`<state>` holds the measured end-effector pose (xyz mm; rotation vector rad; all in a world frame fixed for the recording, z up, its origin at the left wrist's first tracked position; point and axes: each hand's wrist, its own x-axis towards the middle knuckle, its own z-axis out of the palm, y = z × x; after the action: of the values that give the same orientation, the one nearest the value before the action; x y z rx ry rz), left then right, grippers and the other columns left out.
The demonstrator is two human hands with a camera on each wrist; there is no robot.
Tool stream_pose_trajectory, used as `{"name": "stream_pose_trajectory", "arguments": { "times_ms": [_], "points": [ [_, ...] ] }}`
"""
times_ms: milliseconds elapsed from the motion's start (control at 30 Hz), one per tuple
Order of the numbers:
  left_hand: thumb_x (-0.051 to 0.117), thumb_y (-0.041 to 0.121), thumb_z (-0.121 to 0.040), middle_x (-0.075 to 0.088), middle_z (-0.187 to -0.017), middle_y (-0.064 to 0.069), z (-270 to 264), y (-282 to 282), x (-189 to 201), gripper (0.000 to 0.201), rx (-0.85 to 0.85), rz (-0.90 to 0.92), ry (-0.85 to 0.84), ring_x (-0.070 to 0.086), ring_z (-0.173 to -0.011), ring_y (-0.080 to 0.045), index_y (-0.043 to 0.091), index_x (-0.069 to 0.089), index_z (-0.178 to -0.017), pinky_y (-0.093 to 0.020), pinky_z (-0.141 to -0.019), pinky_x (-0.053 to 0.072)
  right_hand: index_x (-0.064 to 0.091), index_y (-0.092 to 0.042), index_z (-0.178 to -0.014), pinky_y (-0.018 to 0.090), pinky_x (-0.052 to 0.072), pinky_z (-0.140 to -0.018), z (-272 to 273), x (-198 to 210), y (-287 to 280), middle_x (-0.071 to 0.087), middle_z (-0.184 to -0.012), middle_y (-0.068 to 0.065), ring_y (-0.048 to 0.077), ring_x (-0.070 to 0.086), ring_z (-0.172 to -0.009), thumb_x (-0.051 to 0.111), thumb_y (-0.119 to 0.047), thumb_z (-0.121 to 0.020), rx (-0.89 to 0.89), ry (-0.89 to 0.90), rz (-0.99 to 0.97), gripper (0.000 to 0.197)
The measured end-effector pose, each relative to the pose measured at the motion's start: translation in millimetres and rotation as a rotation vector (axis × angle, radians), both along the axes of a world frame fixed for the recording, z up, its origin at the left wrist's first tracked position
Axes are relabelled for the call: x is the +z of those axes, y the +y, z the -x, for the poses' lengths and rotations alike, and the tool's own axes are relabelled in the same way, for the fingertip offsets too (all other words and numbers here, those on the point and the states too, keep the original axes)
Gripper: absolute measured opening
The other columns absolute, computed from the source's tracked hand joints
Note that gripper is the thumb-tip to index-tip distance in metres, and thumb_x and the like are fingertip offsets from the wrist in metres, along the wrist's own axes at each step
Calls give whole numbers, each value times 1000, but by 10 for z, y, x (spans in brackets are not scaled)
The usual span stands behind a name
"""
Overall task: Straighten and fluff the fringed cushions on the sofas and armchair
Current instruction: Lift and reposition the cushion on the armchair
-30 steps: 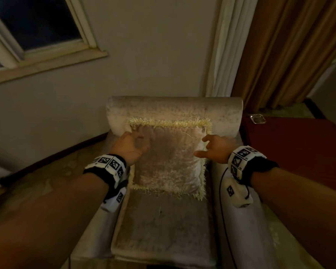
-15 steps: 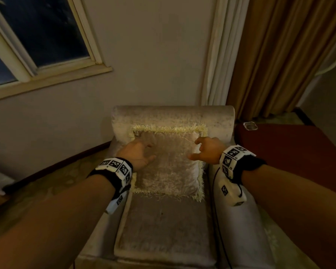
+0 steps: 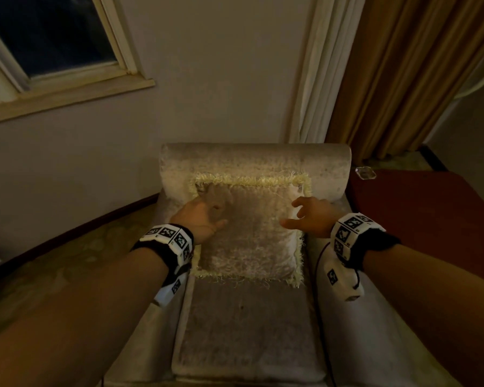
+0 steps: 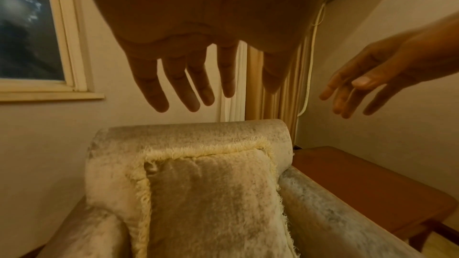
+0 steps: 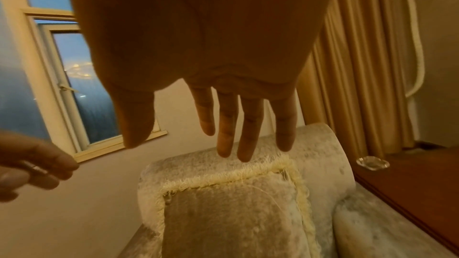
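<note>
Both hands hang released above one fringed cushion (image 3: 249, 227), which leans against the back of the armchair (image 3: 254, 160): the left hand (image 3: 200, 217) at its 10 o'clock corner, the right hand (image 3: 310, 216) at its 2 o'clock edge, fingers spread, neither gripping it. To fluff well, I judge each palm should clap the side edges inward together (evenly, so the filling rises), then square the fringe against the backrest.

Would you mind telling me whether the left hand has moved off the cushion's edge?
Yes. The left hand let go of the cushion and drew back, fingers open.
</note>
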<state>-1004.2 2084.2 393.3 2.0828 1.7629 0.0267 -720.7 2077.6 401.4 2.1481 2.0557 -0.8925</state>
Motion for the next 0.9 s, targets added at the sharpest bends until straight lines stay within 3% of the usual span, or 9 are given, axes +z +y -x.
{"name": "stream_pose_trajectory", "arguments": {
  "times_ms": [100, 233, 433, 667, 767, 900],
  "points": [
    [57, 54, -93, 53, -138, -5, 51, 122, -243, 55, 11, 47, 3, 56, -118, -27, 26, 52, -140, -28, -87, 40, 44, -18, -144, 39, 48, -102, 5, -242, 144, 66, -123, 1, 23, 61, -115, 63, -70, -79, -61, 69, 42, 85],
    [57, 57, -92, 43, -148, -6, 43, 415, -659, 56, 73, 133, -52, 48, -129, -27, 31, 49, -140, -32, -100, 41, 41, -18, -146, 37, 47, -102, -46, -620, 452, 64, -130, 4, 24, 61, -118, 63, -68, -80, -97, 119, 116, 86],
    [59, 61, -88, 37, -152, -7, 11, 1049, -1468, 62, 270, 200, -176, 46, -132, -29, 36, 45, -143, -37, -106, 41, 14, -23, -157, 43, 49, -100, -176, -1539, 1181, 49, -147, 12, 30, 56, -126, 68, -64, -77, -204, 278, 139, 106],
    [65, 58, -86, 25, -162, -4, -11, 1663, -2484, 72, 562, 200, -339, 30, -146, -30, 36, 38, -149, -47, -116, 30, -13, -43, -154, 58, 36, -110, -481, -2680, 1705, 16, -158, 15, 42, 29, -142, 71, -68, -71, -314, 276, 89, 120],
    [73, 60, -77, 23, -161, 2, 45, 1801, -2843, 84, 689, 156, -454, 37, -141, -31, 43, 35, -150, -51, -110, 39, -21, -43, -152, 63, 29, -112, -544, -3043, 1825, 11, -159, 16, 44, 22, -144, 76, -70, -63, -436, 299, 52, 133],
    [84, 63, -60, 22, -163, 1, 147, 2034, -3295, 118, 789, 127, -606, 36, -142, -28, 46, 15, -155, -55, -109, 40, -19, -39, -153, 66, 23, -114, -550, -3512, 1940, 9, -161, 13, 41, 15, -147, 83, -67, -51, -574, 377, 12, 147]
  ]
}}
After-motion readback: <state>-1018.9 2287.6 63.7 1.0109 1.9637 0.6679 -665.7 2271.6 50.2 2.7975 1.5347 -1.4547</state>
